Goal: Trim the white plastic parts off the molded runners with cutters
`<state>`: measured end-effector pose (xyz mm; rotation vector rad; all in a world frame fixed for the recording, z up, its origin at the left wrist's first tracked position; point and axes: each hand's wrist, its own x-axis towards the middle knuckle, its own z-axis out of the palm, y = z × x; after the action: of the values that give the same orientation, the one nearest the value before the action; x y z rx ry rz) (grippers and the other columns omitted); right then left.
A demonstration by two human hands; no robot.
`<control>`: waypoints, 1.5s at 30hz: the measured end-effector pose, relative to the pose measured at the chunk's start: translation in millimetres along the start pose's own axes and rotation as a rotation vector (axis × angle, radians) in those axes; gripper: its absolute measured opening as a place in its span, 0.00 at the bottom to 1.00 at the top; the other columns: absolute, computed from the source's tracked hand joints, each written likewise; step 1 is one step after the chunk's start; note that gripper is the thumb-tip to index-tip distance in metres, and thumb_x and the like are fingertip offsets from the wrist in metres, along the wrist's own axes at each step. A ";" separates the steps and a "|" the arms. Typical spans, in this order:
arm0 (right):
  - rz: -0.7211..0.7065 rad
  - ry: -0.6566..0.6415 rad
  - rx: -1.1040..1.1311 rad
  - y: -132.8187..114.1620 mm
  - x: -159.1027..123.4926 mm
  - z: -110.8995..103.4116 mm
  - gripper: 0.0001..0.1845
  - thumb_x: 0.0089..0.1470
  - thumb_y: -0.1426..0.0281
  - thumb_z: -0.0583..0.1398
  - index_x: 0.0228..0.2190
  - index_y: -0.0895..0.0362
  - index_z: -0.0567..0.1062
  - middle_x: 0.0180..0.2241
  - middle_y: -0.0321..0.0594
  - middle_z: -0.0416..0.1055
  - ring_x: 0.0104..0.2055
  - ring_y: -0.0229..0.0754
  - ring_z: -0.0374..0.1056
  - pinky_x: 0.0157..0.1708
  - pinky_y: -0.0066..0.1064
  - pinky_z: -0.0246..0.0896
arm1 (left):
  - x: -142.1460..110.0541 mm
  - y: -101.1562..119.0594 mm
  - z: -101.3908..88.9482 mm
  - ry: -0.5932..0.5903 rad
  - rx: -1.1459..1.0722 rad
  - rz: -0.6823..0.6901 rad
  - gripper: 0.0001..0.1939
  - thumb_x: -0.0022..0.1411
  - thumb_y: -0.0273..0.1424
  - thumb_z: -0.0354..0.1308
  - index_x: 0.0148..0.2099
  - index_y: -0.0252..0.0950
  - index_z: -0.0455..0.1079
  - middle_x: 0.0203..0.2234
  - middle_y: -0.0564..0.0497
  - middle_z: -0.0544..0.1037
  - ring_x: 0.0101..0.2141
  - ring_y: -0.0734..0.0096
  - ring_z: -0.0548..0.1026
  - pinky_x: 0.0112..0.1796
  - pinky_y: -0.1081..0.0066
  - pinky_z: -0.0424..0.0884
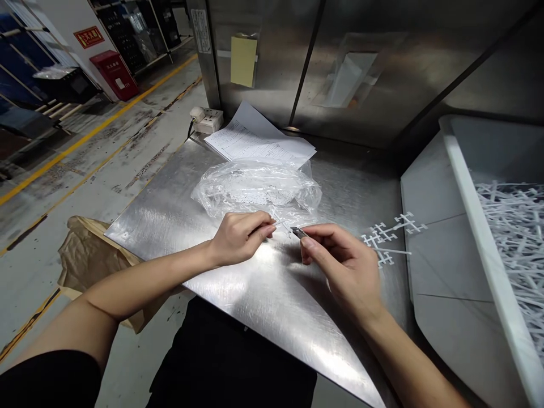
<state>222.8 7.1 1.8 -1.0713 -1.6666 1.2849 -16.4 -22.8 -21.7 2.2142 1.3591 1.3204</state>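
My left hand [246, 235] pinches the thin stem of a white branched plastic sprue [281, 221] between thumb and fingertips, just above the metal table. My right hand [344, 258] is closed around a small dark metal tool [299, 232], most of which the fingers hide; I cannot make out its exact kind. The tip of this tool is right by the sprue's branched end. Behind both hands lies a clear plastic bag [257, 190] with small bits in it. Several similar loose sprues [385, 235] lie on the table beyond my right hand.
On the right stands a large grey-white bin [450, 226] heaped with white plastic sprues [510, 243]. Papers [259, 136] and a power socket [208, 120] are at the back, against a metal wall. Brown paper [96, 249] hangs beyond the table's left edge.
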 end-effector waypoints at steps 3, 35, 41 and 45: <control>-0.033 -0.013 -0.051 -3.5 -0.5 -0.1 0.09 0.66 0.60 0.69 0.41 0.51 0.85 0.31 0.38 0.80 0.31 0.44 0.75 0.35 0.37 0.70 | 0.2 -0.2 -1.3 0.002 0.019 -0.007 0.08 0.79 0.31 0.58 0.43 0.36 0.75 0.29 0.52 0.83 0.28 0.73 0.81 0.31 0.73 0.74; 0.156 -0.110 0.124 3.9 7.1 5.8 0.14 0.61 0.57 0.72 0.36 0.55 0.83 0.22 0.34 0.74 0.23 0.39 0.68 0.27 0.33 0.64 | -3.6 -3.8 0.0 -0.177 0.178 -0.054 0.11 0.79 0.33 0.54 0.43 0.36 0.74 0.24 0.55 0.78 0.23 0.74 0.73 0.27 0.72 0.63; 0.230 -0.099 0.180 4.1 7.2 6.0 0.16 0.59 0.56 0.73 0.35 0.56 0.83 0.20 0.33 0.71 0.21 0.38 0.64 0.24 0.31 0.58 | -3.8 -5.4 2.7 -0.198 0.198 -0.069 0.11 0.78 0.33 0.54 0.43 0.36 0.75 0.24 0.55 0.78 0.23 0.73 0.74 0.26 0.72 0.60; 0.142 -0.044 0.109 4.4 6.9 6.1 0.15 0.60 0.56 0.72 0.35 0.55 0.83 0.21 0.33 0.71 0.23 0.38 0.64 0.24 0.31 0.59 | -5.8 -8.8 3.6 -0.207 0.194 -0.073 0.11 0.78 0.34 0.53 0.44 0.36 0.75 0.24 0.55 0.79 0.23 0.72 0.75 0.27 0.72 0.62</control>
<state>215.5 12.1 -3.3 -1.1187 -1.5562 1.4834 -19.8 -21.8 -32.2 2.3226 1.5273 0.9392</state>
